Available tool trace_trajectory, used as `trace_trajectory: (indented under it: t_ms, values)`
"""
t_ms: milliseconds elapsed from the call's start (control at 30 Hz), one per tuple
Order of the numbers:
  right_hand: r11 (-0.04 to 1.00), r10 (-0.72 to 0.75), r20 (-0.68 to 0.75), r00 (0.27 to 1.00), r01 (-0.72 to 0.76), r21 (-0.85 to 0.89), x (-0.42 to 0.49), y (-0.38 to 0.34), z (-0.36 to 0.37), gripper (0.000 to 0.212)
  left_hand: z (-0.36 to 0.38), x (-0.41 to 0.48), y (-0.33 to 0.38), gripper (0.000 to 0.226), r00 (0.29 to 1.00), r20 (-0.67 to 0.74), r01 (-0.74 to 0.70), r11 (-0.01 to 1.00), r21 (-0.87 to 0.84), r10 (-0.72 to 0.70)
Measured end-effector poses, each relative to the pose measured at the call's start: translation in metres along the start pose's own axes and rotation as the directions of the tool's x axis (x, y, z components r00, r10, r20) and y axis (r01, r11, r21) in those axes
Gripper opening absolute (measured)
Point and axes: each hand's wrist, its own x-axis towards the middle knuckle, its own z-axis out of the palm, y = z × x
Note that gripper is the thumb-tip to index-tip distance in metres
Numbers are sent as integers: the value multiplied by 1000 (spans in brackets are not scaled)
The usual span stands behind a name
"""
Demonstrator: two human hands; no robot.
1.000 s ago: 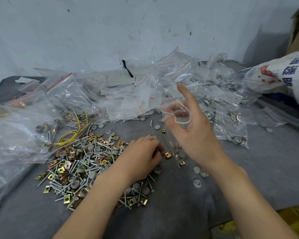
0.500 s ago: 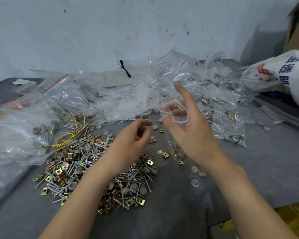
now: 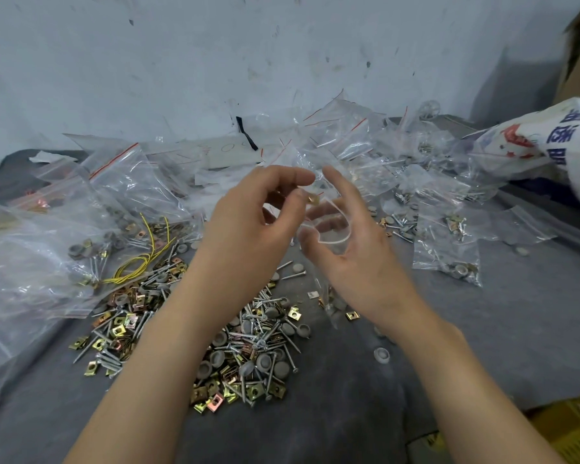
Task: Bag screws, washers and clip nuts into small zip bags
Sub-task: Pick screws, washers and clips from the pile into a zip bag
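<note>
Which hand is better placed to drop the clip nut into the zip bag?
Left: the left hand pinches a clip nut at the mouth of the zip bag; the right hand holds it open.

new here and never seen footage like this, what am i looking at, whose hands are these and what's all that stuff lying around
There is no machine here. These are a person's two bare hands, filmed by a single wide-angle camera worn on the head, which looks forward and down.

On the grey cloth lies a loose pile of screws, grey washers and brass-coloured clip nuts. Behind it is a heap of clear zip bags, some already holding parts. A yellow wire lies at the left and a white printed sack at the right.

The right hand holds a small zip bag open at its mouth. The left hand pinches a clip nut close to that opening.
</note>
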Motion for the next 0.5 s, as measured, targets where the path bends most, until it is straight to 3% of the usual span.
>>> trace_trajectory:
  t_ms: [233, 333, 400, 500]
  values:
    - [998, 25, -8, 1000, -25, 59, 1, -8, 0, 71, -10, 1, -11, 20, 996, -57, 62, 997, -38, -64]
    - [979, 41, -16, 999, -37, 201, 4, -15, -5, 68, -12, 0, -27, 18, 988, -22, 150, 982, -117, -154]
    - [905, 66, 31, 997, -73, 418, 8, -25, -9, 63, -12, -3, -37, 30, 963, 114, 264, 945, -193, -246]
    - [687, 119, 104, 987, -157, 710, 13, -35, -12, 58, -10, -10, -48, 46, 870, 403, 405, 876, -260, -283]
